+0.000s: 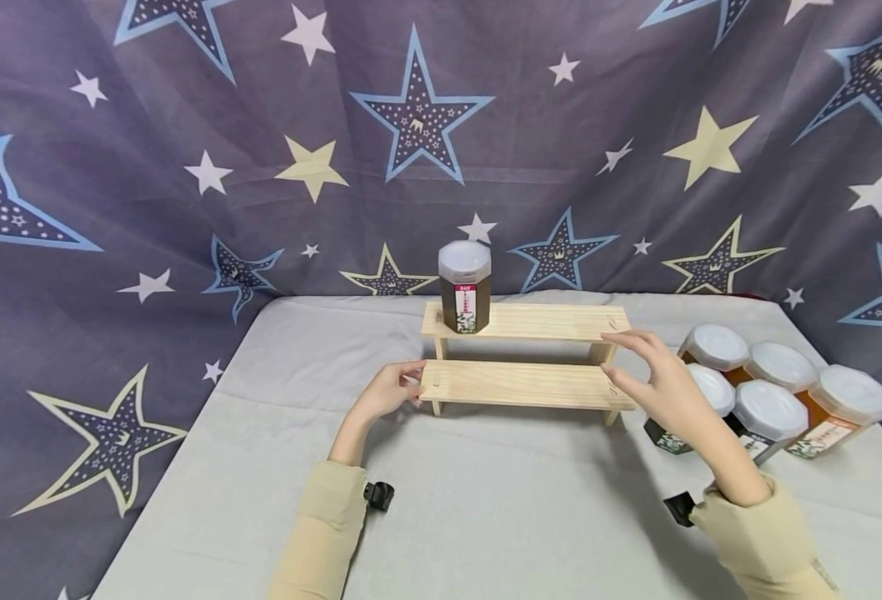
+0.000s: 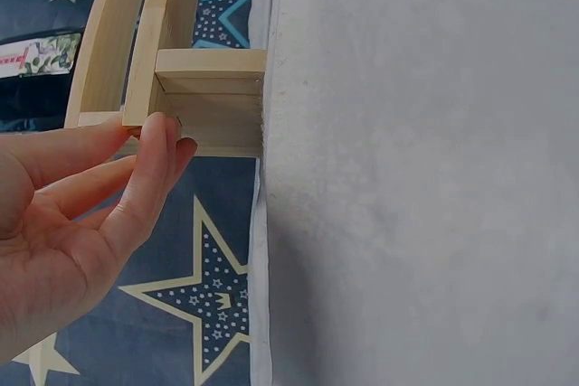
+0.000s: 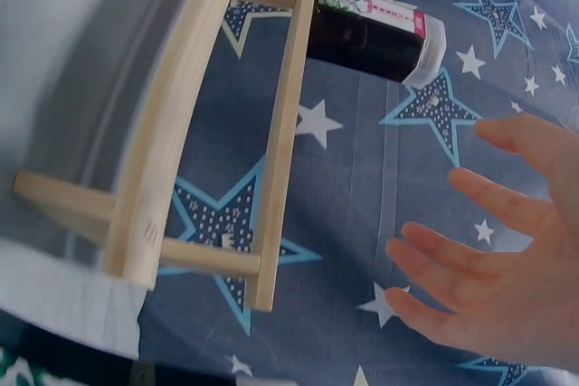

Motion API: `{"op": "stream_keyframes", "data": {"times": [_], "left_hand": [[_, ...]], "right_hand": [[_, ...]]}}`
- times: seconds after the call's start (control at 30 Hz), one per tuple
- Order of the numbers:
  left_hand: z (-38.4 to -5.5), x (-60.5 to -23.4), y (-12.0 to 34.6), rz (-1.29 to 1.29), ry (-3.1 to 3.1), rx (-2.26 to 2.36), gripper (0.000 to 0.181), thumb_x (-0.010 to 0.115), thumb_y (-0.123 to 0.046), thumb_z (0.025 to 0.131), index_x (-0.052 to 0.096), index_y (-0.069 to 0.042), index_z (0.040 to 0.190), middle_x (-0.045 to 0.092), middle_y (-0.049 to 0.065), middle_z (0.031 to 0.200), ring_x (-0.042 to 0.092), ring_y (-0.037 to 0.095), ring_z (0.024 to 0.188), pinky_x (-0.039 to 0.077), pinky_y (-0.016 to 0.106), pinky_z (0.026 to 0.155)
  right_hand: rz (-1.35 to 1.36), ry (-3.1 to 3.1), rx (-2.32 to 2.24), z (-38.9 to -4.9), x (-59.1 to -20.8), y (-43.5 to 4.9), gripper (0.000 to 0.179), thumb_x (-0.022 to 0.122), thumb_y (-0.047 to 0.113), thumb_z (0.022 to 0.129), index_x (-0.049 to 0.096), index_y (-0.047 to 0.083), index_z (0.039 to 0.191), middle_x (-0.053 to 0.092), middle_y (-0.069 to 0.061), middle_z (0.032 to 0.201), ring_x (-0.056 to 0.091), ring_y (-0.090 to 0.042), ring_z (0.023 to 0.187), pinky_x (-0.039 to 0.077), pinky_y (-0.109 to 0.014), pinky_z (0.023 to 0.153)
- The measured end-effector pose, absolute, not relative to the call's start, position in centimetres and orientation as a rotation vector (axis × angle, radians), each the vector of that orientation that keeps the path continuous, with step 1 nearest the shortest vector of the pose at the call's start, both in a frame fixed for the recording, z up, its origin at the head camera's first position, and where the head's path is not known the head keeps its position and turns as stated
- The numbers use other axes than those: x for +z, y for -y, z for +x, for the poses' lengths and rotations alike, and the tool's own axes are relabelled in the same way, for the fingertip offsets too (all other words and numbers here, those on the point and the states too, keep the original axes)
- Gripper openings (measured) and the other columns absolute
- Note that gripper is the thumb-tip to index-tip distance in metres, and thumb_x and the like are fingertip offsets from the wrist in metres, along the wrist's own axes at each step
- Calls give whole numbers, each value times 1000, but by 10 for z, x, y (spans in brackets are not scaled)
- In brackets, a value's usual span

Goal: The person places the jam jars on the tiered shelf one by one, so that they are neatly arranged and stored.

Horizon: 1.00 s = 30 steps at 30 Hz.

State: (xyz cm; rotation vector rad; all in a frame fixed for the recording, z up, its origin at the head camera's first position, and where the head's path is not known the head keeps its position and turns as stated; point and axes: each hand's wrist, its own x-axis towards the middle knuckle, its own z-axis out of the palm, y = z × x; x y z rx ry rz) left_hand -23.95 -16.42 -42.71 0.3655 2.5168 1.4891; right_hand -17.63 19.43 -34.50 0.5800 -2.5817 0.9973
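A two-tier wooden display shelf (image 1: 519, 383) stands on the cloth-covered table. On the left of its upper tier sits one dark jar (image 1: 465, 296) with a white lid and a red-and-white label. My left hand (image 1: 390, 390) pinches the left end of the lower board, thumb and fingers at its corner (image 2: 137, 122) in the left wrist view. At the other end, my right hand (image 1: 662, 379) hovers beside the shelf, thumb and fingers spread. The right wrist view shows that hand (image 3: 493, 255) apart from the boards, holding nothing.
Several lidded jars, dark ones (image 1: 769, 412) and amber ones (image 1: 834, 412), stand grouped on the right of the table, close by my right forearm. A star-patterned curtain (image 1: 561, 192) hangs behind the table (image 1: 486, 508) and down its left side.
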Motion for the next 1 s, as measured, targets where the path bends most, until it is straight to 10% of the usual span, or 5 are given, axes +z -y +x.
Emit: {"op": "stream_keyframes", "data": {"times": [1.0], "left_hand": [[-238,-427,164,377,-2495,1513,46,52,6,81,39,14,125,55,28,101,60,40,70,49,46,64]], "right_hand": [[381,2571,933,-146,-361,-270,41,59,12,84,50,-1,121,42,-26,119,34,-39,113,24,-57,94]]}}
